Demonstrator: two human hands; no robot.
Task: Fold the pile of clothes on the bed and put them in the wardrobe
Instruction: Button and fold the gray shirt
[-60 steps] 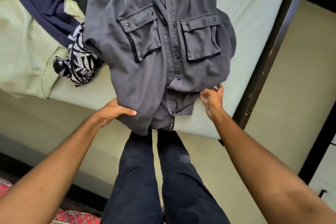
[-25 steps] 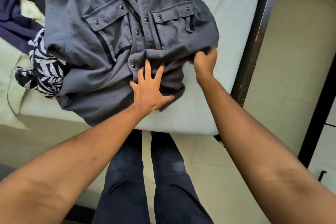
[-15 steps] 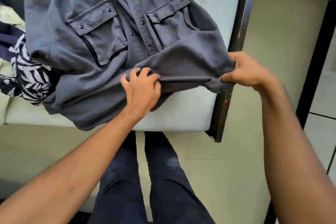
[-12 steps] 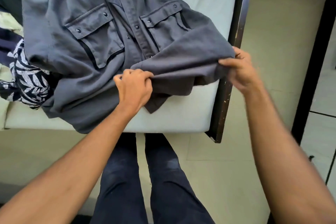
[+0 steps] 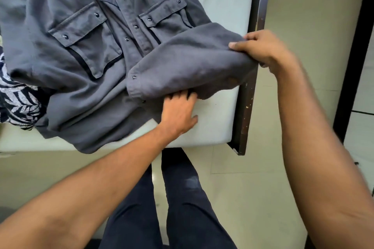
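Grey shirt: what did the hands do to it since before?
The right hand pulled a lower corner of the grey shirt rightward to the bed frame and grips it. The left hand let go; its fingers now reach under the fold. The patterned cloth stayed beside it.

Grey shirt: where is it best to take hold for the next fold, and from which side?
Grip the hem corner of the grey shirt, coming from the near side: it overhangs the mattress edge, so it is probably easy to pinch; the right hand holds the other flap.
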